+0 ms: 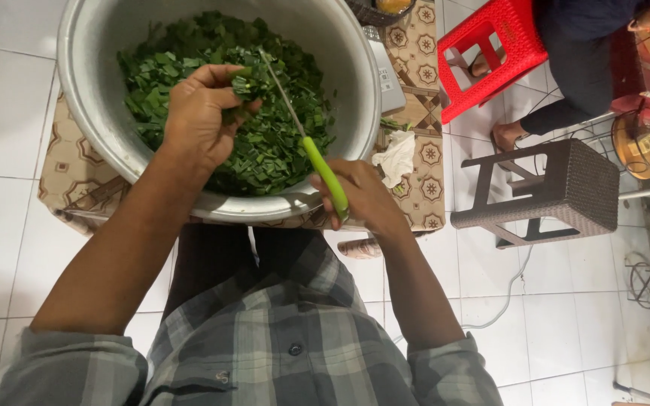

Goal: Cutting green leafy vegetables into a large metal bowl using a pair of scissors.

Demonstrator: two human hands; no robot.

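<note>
A large metal bowl (pixel 99 131) full of chopped green leaves (pixel 272 146) sits on a patterned mat in front of me. My left hand (pixel 201 113) is inside the bowl, fingers closed around a small bunch of green leaves (pixel 253 84). At the bowl's near rim, my right hand (pixel 362 197) grips a knife with a lime-green handle (pixel 326 177). Its thin blade (pixel 280 86) points up into the bowl and meets the bunch held in my left hand.
A crumpled white cloth (pixel 399 156) lies on the patterned mat (pixel 426 162) right of the bowl. A brown wicker stool (pixel 558 192) and a red plastic stool (pixel 490 49) stand on the white tiled floor at right, where another person's legs (pixel 558 90) show.
</note>
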